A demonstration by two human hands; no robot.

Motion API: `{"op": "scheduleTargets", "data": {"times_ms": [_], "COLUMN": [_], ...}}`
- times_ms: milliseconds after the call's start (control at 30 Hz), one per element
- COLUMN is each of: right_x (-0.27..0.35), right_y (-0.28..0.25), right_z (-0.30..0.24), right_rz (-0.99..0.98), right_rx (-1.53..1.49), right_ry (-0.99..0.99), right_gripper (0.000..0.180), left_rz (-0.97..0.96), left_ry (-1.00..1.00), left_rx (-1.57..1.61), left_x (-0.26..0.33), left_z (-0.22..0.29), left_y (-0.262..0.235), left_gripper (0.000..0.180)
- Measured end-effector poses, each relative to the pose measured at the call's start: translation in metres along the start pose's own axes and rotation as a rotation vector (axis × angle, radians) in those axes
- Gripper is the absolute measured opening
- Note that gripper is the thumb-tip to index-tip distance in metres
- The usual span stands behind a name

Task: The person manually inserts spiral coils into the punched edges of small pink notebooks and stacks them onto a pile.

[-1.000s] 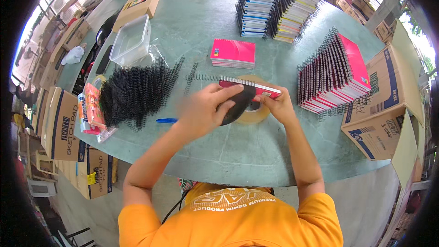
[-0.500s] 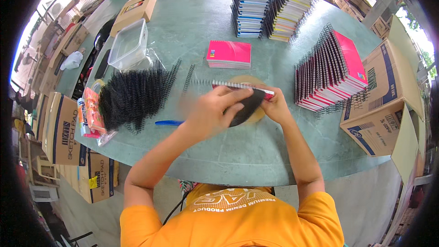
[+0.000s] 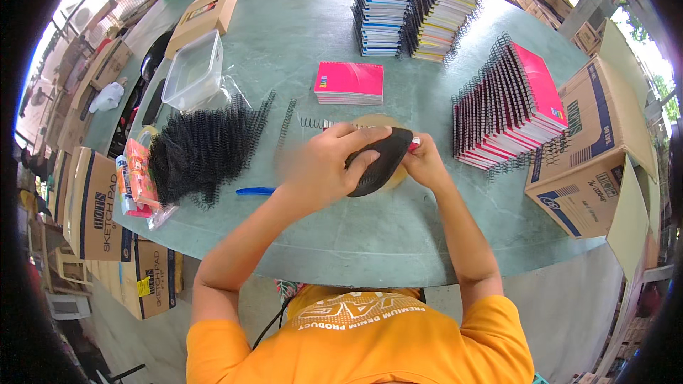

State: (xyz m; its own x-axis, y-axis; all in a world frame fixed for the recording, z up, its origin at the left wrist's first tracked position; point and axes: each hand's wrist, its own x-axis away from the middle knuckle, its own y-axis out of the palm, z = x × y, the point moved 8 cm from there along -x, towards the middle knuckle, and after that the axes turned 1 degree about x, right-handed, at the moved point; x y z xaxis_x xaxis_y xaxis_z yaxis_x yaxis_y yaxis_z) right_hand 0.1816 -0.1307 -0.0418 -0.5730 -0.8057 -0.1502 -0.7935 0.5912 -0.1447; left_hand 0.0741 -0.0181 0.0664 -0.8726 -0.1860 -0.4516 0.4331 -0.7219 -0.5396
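On the green table [image 3: 306,43], mid-frame, the left hand [image 3: 324,167] and right hand [image 3: 421,162] both clasp a pink notebook [image 3: 388,160], steadying it; black spiral coils [image 3: 203,153] lie left, within reach.

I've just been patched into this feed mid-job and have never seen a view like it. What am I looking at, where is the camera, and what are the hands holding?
There is no machine here: a person works with two bare hands. The single picture comes from a wide fisheye camera on their head, looking down, so straight edges bend near the rim. The left hand and right hand together hold a pink notebook with a black back and a wire spiral, just above a round tape roll. On the green table lie a heap of black spirals, a blue pen, a pink notebook stack, a leaning row of bound notebooks and tall stacks.
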Motion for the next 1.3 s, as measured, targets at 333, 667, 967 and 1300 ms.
{"op": "scheduleTargets", "data": {"times_ms": [333,667,967,1300], "right_x": [-0.005,0.015,0.033,0.035], "right_y": [0.004,-0.02,-0.02,-0.016], "right_z": [-0.016,-0.004,-0.011,-0.009], "right_rz": [0.048,0.216,0.418,0.46], "right_rx": [-0.181,-0.235,-0.178,-0.137], "right_ry": [-0.007,-0.067,-0.075,-0.116], "right_gripper": [0.032,0.023,0.03,0.031], "left_rz": [-0.338,-0.126,-0.005,-0.117], "left_ry": [-0.04,0.367,0.518,0.42], "left_rx": [0.122,-0.321,-0.506,-0.489], "left_x": [0.056,-0.011,-0.012,-0.017], "left_z": [-0.016,0.003,0.022,0.015], "left_y": [0.05,0.054,0.056,0.063], "left_gripper": [0.038,0.03,0.016,0.025]}}
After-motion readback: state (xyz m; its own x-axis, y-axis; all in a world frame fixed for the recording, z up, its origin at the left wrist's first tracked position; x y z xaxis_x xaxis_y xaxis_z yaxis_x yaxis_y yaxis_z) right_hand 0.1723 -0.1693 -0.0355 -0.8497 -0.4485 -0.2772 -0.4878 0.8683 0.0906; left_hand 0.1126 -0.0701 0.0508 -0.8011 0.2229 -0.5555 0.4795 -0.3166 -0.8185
